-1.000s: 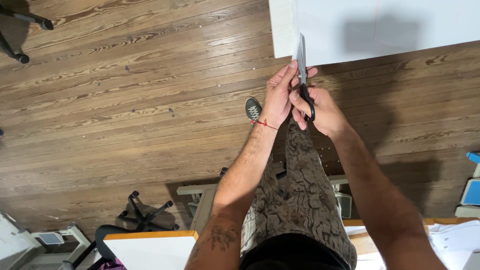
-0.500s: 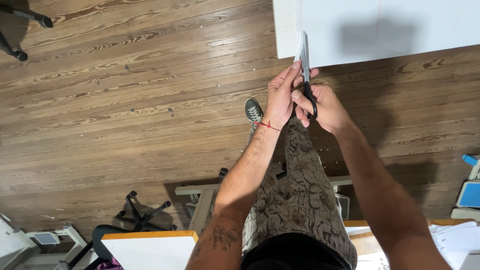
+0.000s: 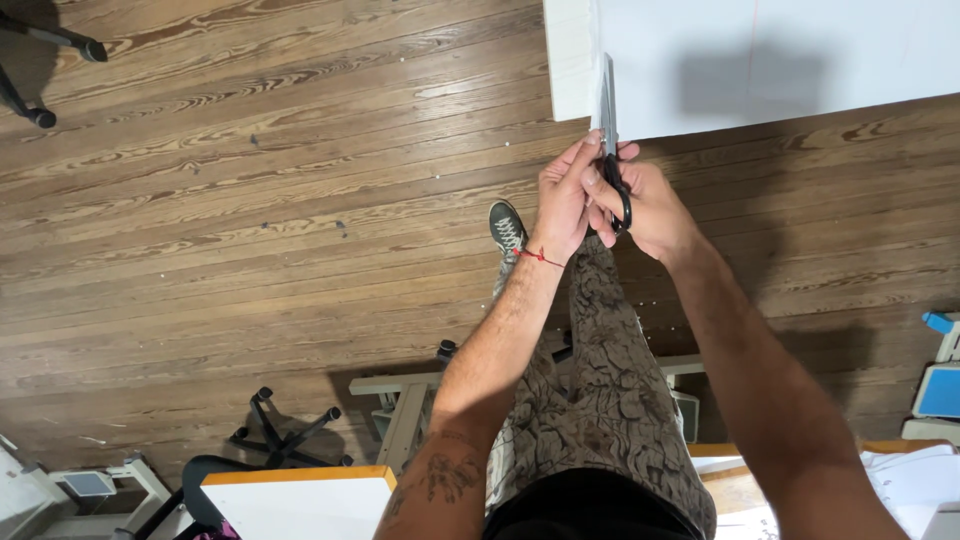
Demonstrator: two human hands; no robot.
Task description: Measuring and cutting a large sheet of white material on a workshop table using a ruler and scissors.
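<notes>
- Brown wood-plank floor point(image 3: 250, 200) ran across the room.
- A black chair base point(image 3: 285, 430) stood at lower left.
- An orange-edged white table point(image 3: 300, 495) sat beside it.
- Chair wheels point(image 3: 40, 115) showed at upper left.

Lighting bright, even, daylight-like. White sheet point(image 3: 760, 60) near overexposed, little surface detail; 1 soft grey shadow across it. Wooden floor point(image 3: 250, 200) sharp, grain legible, mild sheen. Straight lines bow at frame edges. No motion blur on either hand.

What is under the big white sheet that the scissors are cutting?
Under the white sheet lies the brown wooden floor, showing around its edges. The sheet covers whatever floor sits directly beneath. Both hands, left and right, hold the scissors.
</notes>
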